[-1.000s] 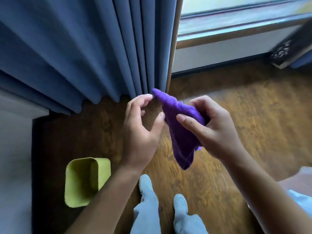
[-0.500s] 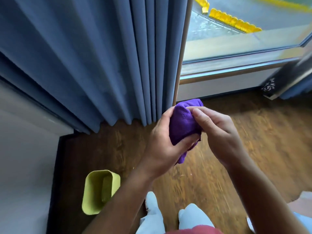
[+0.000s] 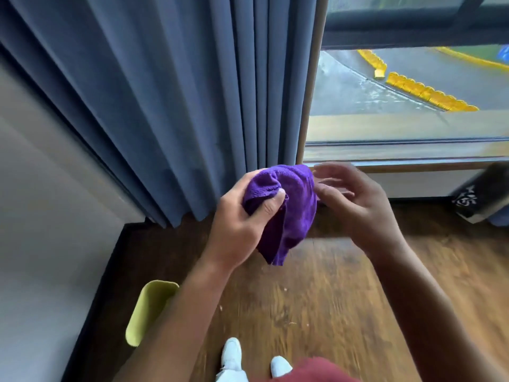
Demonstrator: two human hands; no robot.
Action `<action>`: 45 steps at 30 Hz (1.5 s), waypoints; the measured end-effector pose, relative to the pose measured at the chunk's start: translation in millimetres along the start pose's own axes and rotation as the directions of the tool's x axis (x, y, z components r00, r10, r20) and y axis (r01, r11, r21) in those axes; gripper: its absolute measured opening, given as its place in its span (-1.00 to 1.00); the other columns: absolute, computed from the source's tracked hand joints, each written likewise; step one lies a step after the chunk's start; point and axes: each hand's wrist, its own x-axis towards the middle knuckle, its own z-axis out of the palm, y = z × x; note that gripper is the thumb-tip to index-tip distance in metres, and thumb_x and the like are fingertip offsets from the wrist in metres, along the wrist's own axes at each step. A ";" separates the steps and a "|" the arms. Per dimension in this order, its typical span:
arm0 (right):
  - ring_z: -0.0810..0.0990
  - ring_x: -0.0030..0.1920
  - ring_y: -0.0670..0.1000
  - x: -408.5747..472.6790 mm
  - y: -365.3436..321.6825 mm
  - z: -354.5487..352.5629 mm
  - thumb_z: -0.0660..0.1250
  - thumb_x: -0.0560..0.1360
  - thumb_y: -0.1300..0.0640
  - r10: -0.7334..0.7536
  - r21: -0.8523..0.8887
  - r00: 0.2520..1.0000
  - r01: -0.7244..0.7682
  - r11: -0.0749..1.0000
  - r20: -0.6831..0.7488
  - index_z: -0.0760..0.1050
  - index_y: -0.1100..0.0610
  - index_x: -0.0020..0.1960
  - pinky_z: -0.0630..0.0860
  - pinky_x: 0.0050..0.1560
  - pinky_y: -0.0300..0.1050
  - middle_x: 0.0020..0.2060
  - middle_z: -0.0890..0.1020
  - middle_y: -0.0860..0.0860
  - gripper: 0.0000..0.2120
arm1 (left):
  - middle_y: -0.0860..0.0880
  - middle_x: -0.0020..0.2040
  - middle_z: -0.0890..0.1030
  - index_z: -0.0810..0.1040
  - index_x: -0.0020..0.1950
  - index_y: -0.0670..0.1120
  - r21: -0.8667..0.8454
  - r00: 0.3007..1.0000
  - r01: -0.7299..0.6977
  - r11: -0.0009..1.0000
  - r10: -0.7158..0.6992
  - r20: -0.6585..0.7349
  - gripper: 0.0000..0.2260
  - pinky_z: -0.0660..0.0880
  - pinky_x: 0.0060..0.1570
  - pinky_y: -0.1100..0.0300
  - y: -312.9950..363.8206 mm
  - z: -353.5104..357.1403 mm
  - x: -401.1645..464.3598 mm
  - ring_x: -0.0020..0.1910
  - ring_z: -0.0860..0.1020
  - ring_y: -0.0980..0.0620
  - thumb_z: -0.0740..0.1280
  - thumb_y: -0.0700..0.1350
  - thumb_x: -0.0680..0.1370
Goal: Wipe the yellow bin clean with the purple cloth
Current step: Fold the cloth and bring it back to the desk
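The purple cloth [image 3: 289, 213] is bunched up at chest height in front of me, gripped by my left hand [image 3: 242, 224] with the thumb pressed into its folds. My right hand [image 3: 355, 205] hovers just to the right of the cloth, fingers spread and blurred, holding nothing. The yellow bin [image 3: 148, 310] stands on the wooden floor at the lower left, partly hidden behind my left forearm.
Blue curtains [image 3: 170, 106] hang behind the hands. A grey wall [image 3: 41, 244] borders the bin on the left. A window [image 3: 407, 92] with a low sill is at the right. A dark patterned object [image 3: 479, 197] leans at the far right. My white shoes [image 3: 231, 354] are below.
The right hand has let go of the cloth and opened; the left hand now holds the bunched cloth alone. The view has tilted up, showing more window.
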 end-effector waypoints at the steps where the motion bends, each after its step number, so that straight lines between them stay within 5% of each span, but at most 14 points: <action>1: 0.70 0.16 -0.02 0.3 2.8 -7.5 0.47 0.47 -0.09 0.027 -0.018 0.999 -0.027 0.999 0.019 0.60 0.00 0.30 0.62 0.22 0.19 0.13 0.73 -0.04 -0.57 | 0.05 -0.05 0.70 0.60 0.14 -0.18 -0.017 1.000 -0.011 1.000 0.011 -0.010 -0.87 0.53 0.11 0.16 5.5 4.1 -4.3 -0.01 0.65 0.08 0.41 -0.19 0.60; 3: 0.65 0.26 -0.07 -1.6 6.3 -16.5 0.50 0.43 -0.18 0.076 0.010 0.986 -0.078 0.997 0.149 0.51 -0.06 0.42 0.60 0.29 0.09 0.25 0.68 -0.10 -0.40 | 0.00 -0.05 0.70 0.61 0.12 -0.16 -0.073 0.999 -0.017 0.997 0.015 -0.039 -0.87 0.56 0.12 0.05 17.2 11.0 -13.4 0.00 0.65 0.01 0.37 -0.14 0.63; 7: 0.64 0.32 -0.01 -11.5 -0.8 -11.5 0.51 0.47 -0.02 0.046 0.253 0.911 -0.162 0.954 0.410 0.43 0.03 0.51 0.58 0.30 -0.04 0.29 0.68 -0.02 -0.36 | -0.26 0.07 0.70 0.65 0.14 -0.20 -0.249 0.995 0.033 0.968 -0.055 -0.082 -0.72 0.55 0.23 -0.22 35.4 18.1 -27.0 0.13 0.65 -0.26 0.35 0.01 0.63; 10: 0.68 0.24 0.05 -17.3 -11.1 -4.1 0.51 0.45 0.10 0.004 0.360 0.923 -0.153 0.920 0.384 0.49 0.08 0.44 0.61 0.19 -0.05 0.22 0.71 0.06 -0.43 | -0.23 0.10 0.71 0.72 0.12 -0.11 -0.354 0.992 0.072 0.932 -0.103 -0.068 -0.68 0.60 0.16 -0.06 44.8 17.8 -36.8 0.17 0.67 -0.20 0.30 0.07 0.61; 13: 0.71 0.07 -0.03 -23.3 -25.5 0.8 0.55 0.39 0.15 -0.039 0.371 0.946 -0.088 0.924 0.322 0.56 0.12 0.31 0.61 0.04 -0.15 0.07 0.75 0.03 -0.50 | -0.17 -0.05 0.71 0.64 0.16 -0.26 -0.437 0.981 0.073 0.897 -0.144 -0.133 -0.61 0.63 -0.17 0.22 50.8 11.1 -50.6 -0.14 0.71 0.00 0.23 0.04 0.63; 16: 0.68 -0.08 -0.08 -30.8 -43.3 12.2 0.60 0.32 0.15 -0.092 0.345 0.954 -0.012 0.938 0.284 0.59 0.09 0.16 0.61 -0.06 -0.15 -0.07 0.73 -0.03 -0.57 | -0.27 0.04 0.59 0.56 0.16 -0.26 -0.447 0.943 0.055 0.893 -0.193 -0.270 -0.67 0.55 0.16 0.00 47.9 -6.1 -67.2 0.04 0.60 -0.14 0.34 0.01 0.61; 20: 0.64 -0.17 -0.09 -49.8 -69.4 45.2 0.62 0.30 0.11 -0.192 0.287 0.921 0.093 0.953 0.340 0.56 0.06 0.03 0.62 -0.13 -0.12 -0.17 0.68 -0.07 -0.63 | -0.17 0.09 0.70 0.66 0.13 -0.09 -0.206 0.892 0.054 0.977 -0.139 -0.430 -0.69 0.52 0.21 -0.09 45.0 -37.3 -107.0 0.11 0.64 -0.12 0.33 0.12 0.62; 22: 0.62 -0.20 -0.10 -63.6 -81.7 66.0 0.61 0.32 0.12 -0.243 0.287 0.894 0.137 0.948 0.377 0.54 0.08 0.01 0.60 -0.16 -0.13 -0.20 0.66 -0.08 -0.65 | 0.00 0.04 0.73 0.64 0.15 0.03 0.003 0.871 0.055 0.999 -0.046 -0.490 -0.68 0.59 0.12 0.06 48.5 -52.2 -133.7 0.07 0.68 0.00 0.41 0.22 0.55; 27: 0.56 -0.22 -0.13 -106.4 -114.3 115.1 0.60 0.39 0.21 -0.351 0.329 0.831 0.218 0.919 0.431 0.51 0.13 0.05 0.54 -0.17 -0.24 -0.21 0.61 -0.10 -0.66 | 0.11 0.01 0.69 0.56 0.20 0.03 0.282 0.799 0.075 0.956 0.112 -0.591 -0.72 0.57 -0.07 0.30 58.0 -98.0 -208.6 -0.02 0.66 0.16 0.50 -0.17 0.54; 34: 0.63 -0.06 -0.15 -179.2 -156.6 177.1 0.57 0.45 0.32 -0.437 0.353 0.674 0.269 0.896 0.596 0.56 0.05 0.31 0.58 0.00 -0.24 -0.01 0.67 -0.13 -0.52 | 0.11 0.16 0.66 0.55 0.31 -0.02 0.332 0.637 0.003 0.943 0.254 -0.727 -0.66 0.57 0.11 0.24 82.1 -166.9 -334.8 0.13 0.64 0.14 0.47 -0.10 0.55; 41: 0.65 -0.15 -0.09 -259.8 -173.7 251.6 0.66 0.36 -0.05 -0.382 0.247 0.630 0.296 0.923 0.676 0.58 0.04 0.06 0.65 -0.09 -0.07 -0.15 0.70 -0.04 -0.60 | 0.10 0.20 0.65 0.62 0.17 0.14 0.253 0.456 -0.050 0.966 0.248 -0.855 -0.78 0.47 0.33 -0.11 79.4 -217.1 -445.0 0.20 0.60 0.00 0.46 0.01 0.53; 45: 0.56 -0.31 -0.08 -300.6 -173.3 299.8 0.61 0.32 -0.24 -0.341 0.196 0.564 0.304 0.933 0.752 0.51 0.02 -0.10 0.58 -0.26 -0.02 -0.32 0.61 -0.04 -0.56 | 0.15 0.19 0.66 0.64 0.15 0.14 0.245 0.325 -0.016 0.969 0.237 -0.916 -0.83 0.41 0.34 0.14 76.7 -238.3 -499.4 0.25 0.58 0.10 0.42 0.02 0.55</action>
